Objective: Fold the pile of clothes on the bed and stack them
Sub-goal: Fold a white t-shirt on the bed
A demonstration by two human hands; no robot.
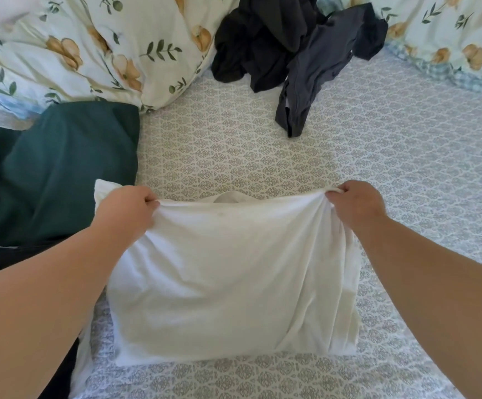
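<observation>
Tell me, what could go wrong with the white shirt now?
The left hand and right hand pinch only the top edge of the white shirt, so a corner might slip and spoil the fold. Its right side already looks bunched, so creases may get folded in.

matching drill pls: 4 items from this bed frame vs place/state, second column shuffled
1. white garment
2. dark clothes pile
3. teal garment
4. floral pillow

A. far centre, unfolded
B. far left, behind the teal one
C. pinched at its top edge by left hand and right hand
D. lying left of the white one

Pairs: 1-C, 2-A, 3-D, 4-B
</observation>
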